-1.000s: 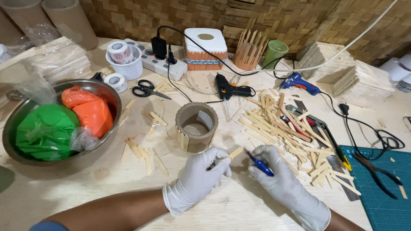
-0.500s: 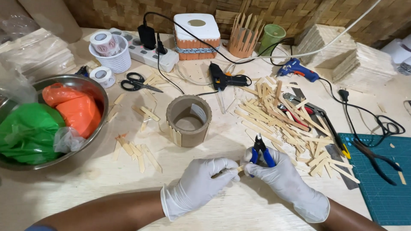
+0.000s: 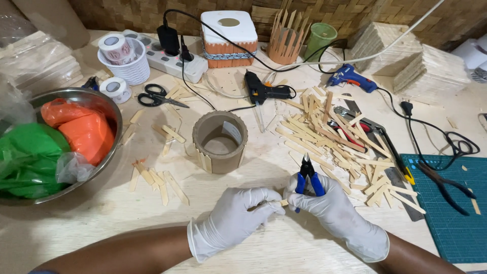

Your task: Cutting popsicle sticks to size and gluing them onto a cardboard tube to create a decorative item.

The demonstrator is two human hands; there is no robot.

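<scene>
Both hands wear white gloves. My left hand (image 3: 234, 215) pinches a short wooden stick (image 3: 280, 202) near the table's front. My right hand (image 3: 332, 208) touches the stick's other end and grips small blue-handled cutting pliers (image 3: 307, 178), jaws pointing up and away. Just beyond the hands stands a short cardboard ring (image 3: 219, 141) with wooden sticks glued to its outer wall. A loose heap of wooden sticks (image 3: 340, 139) lies to the right of the ring.
A steel bowl (image 3: 106, 104) with orange and green bags sits at the left. Behind are black scissors (image 3: 155, 96), a black glue gun (image 3: 264, 92), a blue glue gun (image 3: 349, 77), a power strip (image 3: 170, 60), tape rolls (image 3: 115, 87). A green cutting mat (image 3: 446, 213) lies right.
The pliers turned from lying sideways in my right hand to standing upright. Both hands came together on the short stick, and the view shifted closer to the table.
</scene>
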